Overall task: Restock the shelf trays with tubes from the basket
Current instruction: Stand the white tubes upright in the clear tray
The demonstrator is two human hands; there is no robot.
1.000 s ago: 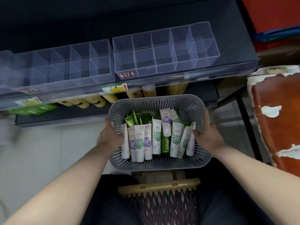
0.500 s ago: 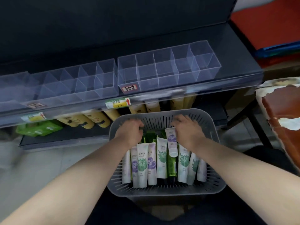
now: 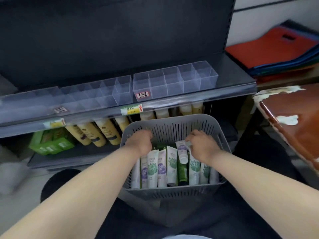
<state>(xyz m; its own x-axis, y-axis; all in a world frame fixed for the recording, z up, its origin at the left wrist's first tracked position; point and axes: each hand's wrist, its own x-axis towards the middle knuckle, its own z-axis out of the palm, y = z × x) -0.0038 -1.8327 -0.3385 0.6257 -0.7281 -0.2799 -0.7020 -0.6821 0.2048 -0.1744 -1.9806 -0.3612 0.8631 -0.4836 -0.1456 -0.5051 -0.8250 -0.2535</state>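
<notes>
Moves both hands off the basket (image 3: 172, 125) sides since a second ago, down into its far end. Pinches tail of purple tube (image 3: 181, 150), loose atop the row of tubes (image 3: 152, 168) in the basket, with right hand (image 3: 202, 147) fingertips. Curls left hand (image 3: 139, 144) fingers among green ones; cannot tell whether clamped on any. Reads as first pick. Calls next for lifting it clear and up to the clear trays (image 3: 174, 83) on the shelf (image 3: 238, 78), none stocked yet.

Tan bottles (image 3: 96, 133) line the lower shelf board (image 3: 72, 156) with green boxes (image 3: 51, 144) just beside them on the left, a yellow price label (image 3: 132, 109) above, and at the right a red-and-blue stack of bags (image 3: 272, 47) behind a worn brown surface (image 3: 296, 128) with peeling white patches
</notes>
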